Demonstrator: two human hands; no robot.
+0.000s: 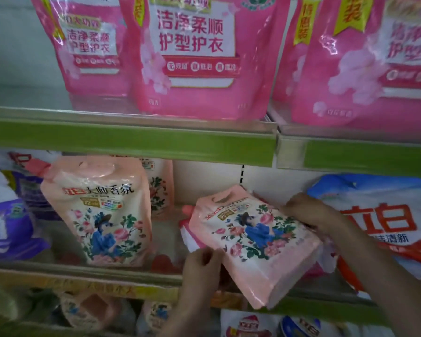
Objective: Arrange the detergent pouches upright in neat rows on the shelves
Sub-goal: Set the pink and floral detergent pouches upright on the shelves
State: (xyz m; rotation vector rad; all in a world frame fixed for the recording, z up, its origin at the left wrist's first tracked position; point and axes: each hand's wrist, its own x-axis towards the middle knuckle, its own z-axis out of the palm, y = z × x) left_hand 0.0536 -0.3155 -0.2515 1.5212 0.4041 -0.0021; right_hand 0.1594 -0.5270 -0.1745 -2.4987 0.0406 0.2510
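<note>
Head view: middle shelf [83,272], one peach floral detergent pouch [254,242] lies tilted, not upright. Its long axis runs diagonally, handle-cutout top up-left toward the shelf back, bottom edge down-right and hanging out past the shelf front lip. Printed face points up toward the camera.

Left hand [201,266] sits at the pouch's lower-left edge, fingers curled and pinching that edge. Right hand [306,211] is on the pouch's upper-right side, fingers bent over that side and partly hidden behind it; grip looks closed on the pouch but fingertips are out of sight. So the pouch lies between the two hands, left hand nearer the bottom end, right hand nearer the top end.

An upright peach floral pouch [100,212] stands to the left on the same shelf, with a gap between it and the tilted one; another of the same print stands behind it. A blue-and-white detergent bag [384,215] is just beside the right hand. Purple pouch [7,222] at far left. Pink pouches [195,57] stand in a row on the upper shelf.

Judgement: next move is swinging the bottom end down and in, so the long axis goes vertical in the gap beside the upright one.
</note>
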